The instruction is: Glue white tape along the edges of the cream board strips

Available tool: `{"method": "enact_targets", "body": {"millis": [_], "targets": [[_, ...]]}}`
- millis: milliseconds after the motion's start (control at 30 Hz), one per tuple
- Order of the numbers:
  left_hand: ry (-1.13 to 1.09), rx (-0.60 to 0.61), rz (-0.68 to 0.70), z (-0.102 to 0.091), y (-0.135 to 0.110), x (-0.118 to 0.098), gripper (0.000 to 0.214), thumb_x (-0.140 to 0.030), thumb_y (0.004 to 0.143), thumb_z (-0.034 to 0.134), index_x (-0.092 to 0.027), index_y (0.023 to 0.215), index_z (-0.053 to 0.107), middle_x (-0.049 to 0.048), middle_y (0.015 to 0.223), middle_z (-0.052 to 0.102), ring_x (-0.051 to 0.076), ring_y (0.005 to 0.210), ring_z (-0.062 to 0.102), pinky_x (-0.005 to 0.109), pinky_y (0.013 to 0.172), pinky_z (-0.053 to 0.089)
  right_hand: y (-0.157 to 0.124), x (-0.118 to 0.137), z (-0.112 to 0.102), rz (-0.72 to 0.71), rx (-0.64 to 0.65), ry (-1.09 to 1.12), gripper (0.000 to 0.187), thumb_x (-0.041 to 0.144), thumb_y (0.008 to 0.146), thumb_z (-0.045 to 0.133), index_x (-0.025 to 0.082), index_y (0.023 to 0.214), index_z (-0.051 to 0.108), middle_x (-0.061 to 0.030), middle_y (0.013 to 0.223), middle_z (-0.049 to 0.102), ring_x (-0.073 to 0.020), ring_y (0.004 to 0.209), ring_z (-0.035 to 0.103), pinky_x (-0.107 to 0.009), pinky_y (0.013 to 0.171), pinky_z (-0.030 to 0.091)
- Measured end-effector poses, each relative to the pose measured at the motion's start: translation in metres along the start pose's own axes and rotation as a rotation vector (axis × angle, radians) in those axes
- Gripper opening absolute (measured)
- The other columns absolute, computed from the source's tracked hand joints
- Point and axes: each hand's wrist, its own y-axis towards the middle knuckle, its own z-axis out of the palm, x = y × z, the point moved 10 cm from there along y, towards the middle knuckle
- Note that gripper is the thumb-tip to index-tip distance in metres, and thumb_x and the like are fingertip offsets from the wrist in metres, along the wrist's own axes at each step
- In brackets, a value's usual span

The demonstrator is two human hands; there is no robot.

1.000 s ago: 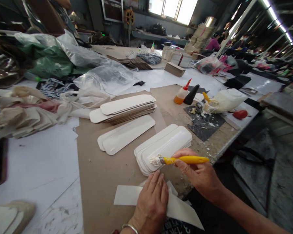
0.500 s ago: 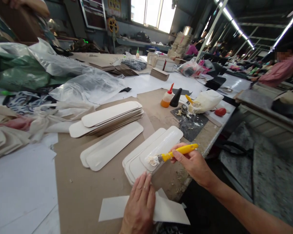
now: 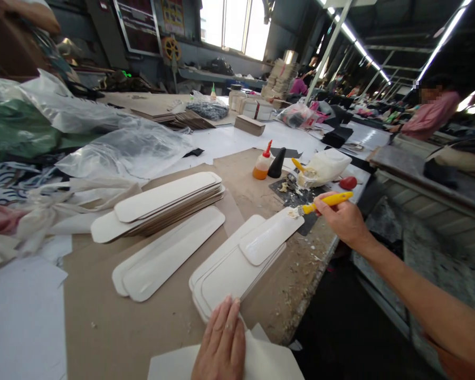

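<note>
My right hand grips a yellow-handled glue brush, its bristles caked with white glue. The bristles touch the far end of a glossy, wet-looking white strip with rounded corners. That strip lies on top of a stack of similar white boards. My left hand lies flat, fingers stretched out, its fingertips at the near end of the stack. Under the palm is a pale sheet. To the left are two overlapping boards and a taller board pile.
A white glue container lies on its side behind the brush, with another yellow handle at its mouth. Nearby stand a red-tipped bottle and a black cone. Clear plastic covers the left. The table edge drops off at right.
My right hand has moved the brush away from me and rightward, from the strip's near end to its far end. The glossy strip has shifted towards the far right on the stack.
</note>
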Motion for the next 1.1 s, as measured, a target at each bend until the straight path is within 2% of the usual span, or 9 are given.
{"method": "enact_targets", "body": {"millis": [100,200,267,433,500,600,733,900,1100], "targets": [[0.004,-0.002,0.009,0.001,0.0,0.001,0.025,-0.004,0.083,0.039,-0.007,0.096,0.06,0.0177,0.115,0.06,0.032,0.127,0.032,0.04,0.105,0.033,0.013,0.006,-0.003,0.014,0.074,-0.267,0.021,0.035,0.084,0.042,0.018,0.083,0.055,-0.009,0.08,0.064,-0.0229,0.08,0.059,-0.031,0.072,0.042],[0.011,-0.014,0.014,0.0,-0.001,0.001,0.024,-0.005,0.084,0.04,-0.008,0.095,0.061,0.0162,0.115,0.061,0.03,0.126,0.035,0.039,0.105,0.033,0.027,-0.013,0.018,0.073,0.267,-0.456,0.025,0.03,0.089,0.032,0.018,0.088,0.054,-0.0094,0.083,0.064,-0.0216,0.081,0.059,-0.029,0.072,0.041],[0.013,-0.01,0.009,0.001,-0.001,0.001,0.023,-0.007,0.085,0.041,-0.01,0.095,0.061,0.0145,0.115,0.061,0.029,0.125,0.036,0.038,0.105,0.033,0.033,-0.031,0.036,0.103,0.37,-0.529,0.023,0.029,0.088,0.036,0.016,0.089,0.055,-0.0109,0.083,0.064,-0.0233,0.082,0.06,-0.03,0.071,0.041],[0.002,0.008,-0.008,0.003,-0.001,0.003,0.023,-0.007,0.085,0.041,-0.009,0.096,0.062,0.0141,0.111,0.063,0.03,0.127,0.032,0.037,0.104,0.036,0.027,-0.069,0.072,0.197,0.501,-0.563,0.021,0.023,0.082,0.046,0.013,0.067,0.058,-0.0141,0.068,0.062,-0.0261,0.073,0.062,-0.031,0.066,0.042],[-0.002,0.008,-0.01,0.002,0.0,0.002,0.023,-0.007,0.085,0.041,-0.008,0.096,0.062,0.0146,0.111,0.063,0.031,0.128,0.031,0.036,0.1,0.041,0.02,-0.079,0.079,0.247,0.534,-0.529,0.025,0.025,0.083,0.044,0.013,0.065,0.056,-0.0094,0.056,0.056,-0.0222,0.058,0.059,-0.03,0.056,0.041],[-0.003,-0.005,-0.021,0.0,0.001,0.002,0.023,-0.006,0.085,0.041,-0.009,0.095,0.062,0.0148,0.111,0.062,0.031,0.127,0.033,0.035,0.096,0.044,0.014,-0.086,0.082,0.31,0.552,-0.441,0.027,0.03,0.084,0.042,0.014,0.066,0.054,-0.0008,0.045,0.046,-0.0156,0.038,0.048,-0.027,0.042,0.036],[-0.022,-0.017,-0.053,0.0,0.001,0.005,0.023,-0.007,0.086,0.04,-0.01,0.094,0.062,0.014,0.112,0.062,0.028,0.125,0.038,0.035,0.101,0.04,0.013,-0.08,0.088,0.33,0.562,-0.286,0.021,0.029,0.079,0.048,0.017,0.063,0.049,0.0037,0.041,0.039,-0.0115,0.033,0.041,-0.023,0.035,0.03],[-0.012,-0.03,-0.049,-0.003,0.003,0.002,0.025,-0.008,0.086,0.039,-0.009,0.094,0.062,0.0133,0.109,0.063,0.029,0.119,0.045,0.035,0.095,0.044,0.008,-0.051,0.103,0.298,0.611,-0.036,0.018,0.034,0.077,0.05,0.018,0.069,0.047,0.0068,0.044,0.036,-0.0078,0.036,0.036,-0.02,0.036,0.03],[0.017,0.006,-0.24,-0.014,0.008,0.006,0.021,-0.01,0.086,0.045,-0.01,0.096,0.063,0.0108,0.109,0.064,0.027,0.105,0.055,0.034,0.088,0.046,-0.008,-0.009,0.117,0.213,0.726,0.126,0.025,0.041,0.072,0.057,0.017,0.071,0.05,0.0067,0.05,0.039,-0.0067,0.041,0.035,-0.019,0.039,0.029]]}}
